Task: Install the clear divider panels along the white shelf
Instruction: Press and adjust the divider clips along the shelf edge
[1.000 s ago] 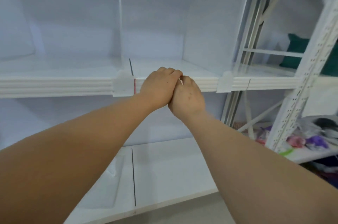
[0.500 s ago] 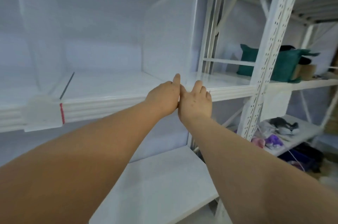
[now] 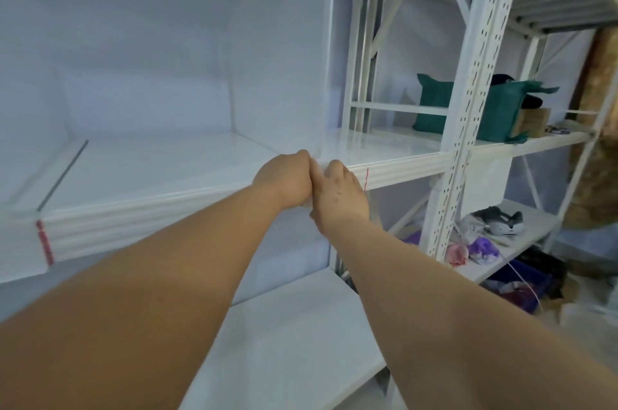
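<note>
Divider panel (image 3: 284,68) upright above hands (image 3: 311,185).

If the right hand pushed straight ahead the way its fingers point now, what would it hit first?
Most likely the front lip of the white shelf, which the right hand already seems to touch, just right of the clear divider panel. Its base is hidden behind the hands, so depth is uncertain.
</note>
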{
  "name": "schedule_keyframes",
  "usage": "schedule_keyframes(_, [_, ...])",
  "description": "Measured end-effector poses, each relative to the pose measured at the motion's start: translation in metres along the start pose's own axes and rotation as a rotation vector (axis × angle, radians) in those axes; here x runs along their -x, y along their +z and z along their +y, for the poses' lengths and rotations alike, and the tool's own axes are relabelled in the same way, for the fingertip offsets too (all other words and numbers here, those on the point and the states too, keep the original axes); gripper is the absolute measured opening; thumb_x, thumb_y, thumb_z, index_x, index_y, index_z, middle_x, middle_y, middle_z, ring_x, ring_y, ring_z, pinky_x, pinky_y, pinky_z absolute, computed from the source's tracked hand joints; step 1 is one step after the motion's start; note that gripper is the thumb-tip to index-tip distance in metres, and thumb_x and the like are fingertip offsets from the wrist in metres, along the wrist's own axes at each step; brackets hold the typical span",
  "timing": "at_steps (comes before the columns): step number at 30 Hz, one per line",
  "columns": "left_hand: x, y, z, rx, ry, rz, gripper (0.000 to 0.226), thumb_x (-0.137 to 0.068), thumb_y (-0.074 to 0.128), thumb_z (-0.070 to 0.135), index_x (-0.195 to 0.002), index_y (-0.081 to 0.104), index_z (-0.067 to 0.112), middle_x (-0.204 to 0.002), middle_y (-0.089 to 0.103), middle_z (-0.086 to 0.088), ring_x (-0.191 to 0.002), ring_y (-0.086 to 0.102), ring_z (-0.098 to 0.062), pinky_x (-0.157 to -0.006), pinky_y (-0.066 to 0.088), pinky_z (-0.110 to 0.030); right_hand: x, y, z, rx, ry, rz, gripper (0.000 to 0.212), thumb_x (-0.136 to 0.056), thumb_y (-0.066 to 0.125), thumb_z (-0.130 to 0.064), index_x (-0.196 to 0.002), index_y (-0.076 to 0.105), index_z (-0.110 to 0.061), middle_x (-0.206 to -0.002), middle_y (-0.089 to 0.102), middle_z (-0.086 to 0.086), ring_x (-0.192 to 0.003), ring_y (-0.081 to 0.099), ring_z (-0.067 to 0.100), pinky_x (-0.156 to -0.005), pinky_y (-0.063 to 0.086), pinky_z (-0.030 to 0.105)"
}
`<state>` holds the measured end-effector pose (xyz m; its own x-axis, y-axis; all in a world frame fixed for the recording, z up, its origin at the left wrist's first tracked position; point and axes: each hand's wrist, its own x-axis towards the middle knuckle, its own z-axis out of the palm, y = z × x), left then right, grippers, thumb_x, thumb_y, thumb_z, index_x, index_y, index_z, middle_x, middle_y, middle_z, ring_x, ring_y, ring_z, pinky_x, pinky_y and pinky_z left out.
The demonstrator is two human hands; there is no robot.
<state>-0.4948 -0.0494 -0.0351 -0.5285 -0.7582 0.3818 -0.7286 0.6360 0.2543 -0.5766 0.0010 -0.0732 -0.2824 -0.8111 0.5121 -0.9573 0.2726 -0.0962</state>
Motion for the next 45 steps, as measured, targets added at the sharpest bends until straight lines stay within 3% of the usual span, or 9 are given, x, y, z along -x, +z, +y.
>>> schedule_keyframes(5, [0.002, 0.000, 0.005, -0.007, -0.011, -0.006, 0.027, -0.092, 0.038, 0.012, -0.116, 0.051, 0.009, -0.112, 0.062, -0.013, -0.101, 0.057, -0.030, -0.074, 0.039, -0.033, -0.006, 0.008, 0.006, 0.144, -0.010, 0.006, 0.078, -0.092, 0.056, -0.026, -0.149, 0.003, -0.030, -0.136, 0.041, 0.017, -0.136, 0.033, 0.036, -0.114, 0.022, 0.043])
schedule_keyframes(9, [-0.002, -0.003, 0.007, 0.014, -0.036, -0.035, 0.028, -0.093, 0.037, 0.014, -0.116, 0.053, 0.011, -0.115, 0.062, -0.011, -0.100, 0.057, -0.028, -0.075, 0.040, -0.032, -0.008, -0.005, 0.012, 0.263, -0.072, -0.022, 0.080, -0.087, 0.056, -0.041, -0.148, 0.004, -0.031, -0.126, 0.051, 0.011, -0.124, 0.046, 0.031, -0.114, 0.017, 0.049])
schedule_keyframes(20, [-0.014, 0.003, 0.001, -0.017, 0.032, -0.043, 0.021, -0.093, 0.041, 0.015, -0.107, 0.057, 0.013, -0.108, 0.063, -0.008, -0.090, 0.053, -0.024, -0.081, 0.047, -0.037, -0.015, -0.001, 0.023, 0.366, -0.111, 0.043, 0.072, -0.084, 0.058, -0.040, -0.140, 0.013, -0.034, -0.108, 0.059, 0.003, -0.111, 0.055, 0.028, -0.114, 0.001, 0.058])
schedule_keyframes(24, [-0.018, 0.007, 0.011, -0.033, 0.037, -0.036, 0.023, -0.093, 0.040, 0.016, -0.108, 0.056, 0.014, -0.109, 0.063, -0.008, -0.097, 0.056, -0.026, -0.080, 0.047, -0.036, -0.019, 0.001, 0.034, 0.348, -0.092, 0.028, 0.069, -0.084, 0.059, -0.041, -0.139, 0.016, -0.033, -0.112, 0.057, 0.003, -0.112, 0.055, 0.028, -0.113, 0.013, 0.052])
schedule_keyframes(30, [-0.031, 0.020, 0.029, -0.067, 0.049, -0.042, 0.026, -0.095, 0.037, 0.019, -0.114, 0.054, 0.015, -0.111, 0.061, -0.008, -0.101, 0.057, -0.028, -0.078, 0.044, -0.035, -0.024, 0.010, 0.057, 0.396, -0.063, 0.109, 0.055, -0.082, 0.060, -0.038, -0.126, 0.027, -0.031, -0.090, 0.048, 0.001, -0.098, 0.052, 0.024, -0.089, 0.027, 0.041])
schedule_keyframes(32, [-0.035, 0.025, 0.036, -0.102, 0.045, -0.030, 0.025, -0.095, 0.038, 0.018, -0.115, 0.053, 0.014, -0.112, 0.060, -0.008, -0.101, 0.057, -0.028, -0.074, 0.042, -0.034, -0.027, 0.016, 0.065, 0.396, -0.049, 0.125, 0.061, -0.084, 0.058, -0.035, -0.133, 0.023, -0.032, -0.105, 0.054, 0.003, -0.102, 0.051, 0.024, -0.089, 0.027, 0.041])
schedule_keyframes(36, [-0.042, 0.031, 0.049, -0.150, 0.056, -0.016, 0.023, -0.093, 0.042, 0.013, -0.115, 0.049, 0.011, -0.109, 0.059, -0.010, -0.089, 0.052, -0.027, -0.069, 0.036, -0.034, -0.028, 0.027, 0.075, 0.346, 0.028, 0.149, 0.071, -0.089, 0.044, -0.017, -0.146, 0.006, -0.036, -0.152, 0.032, 0.013, -0.118, 0.047, 0.027, -0.097, 0.027, 0.045])
schedule_keyframes(39, [-0.048, 0.032, 0.048, -0.092, 0.097, -0.045, 0.025, -0.093, 0.040, 0.012, -0.115, 0.050, 0.009, -0.110, 0.060, -0.011, -0.087, 0.050, -0.025, -0.071, 0.039, -0.033, -0.023, 0.029, 0.072, 0.218, 0.089, 0.171, 0.074, -0.087, 0.041, -0.007, -0.146, 0.008, -0.038, -0.154, 0.025, 0.014, -0.119, 0.046, 0.028, -0.100, 0.027, 0.044])
schedule_keyframes(45, [-0.055, 0.021, 0.041, 0.115, 0.054, -0.116, 0.046, -0.089, 0.062, 0.031, -0.129, 0.053, 0.010, -0.132, 0.058, -0.008, -0.122, 0.053, -0.024, -0.098, 0.041, -0.031, 0.003, 0.055, 0.080, -0.195, 0.197, 0.254, 0.086, -0.081, 0.046, -0.003, -0.146, 0.009, -0.045, -0.135, 0.032, 0.008, -0.100, 0.049, 0.023, -0.097, 0.030, 0.035])
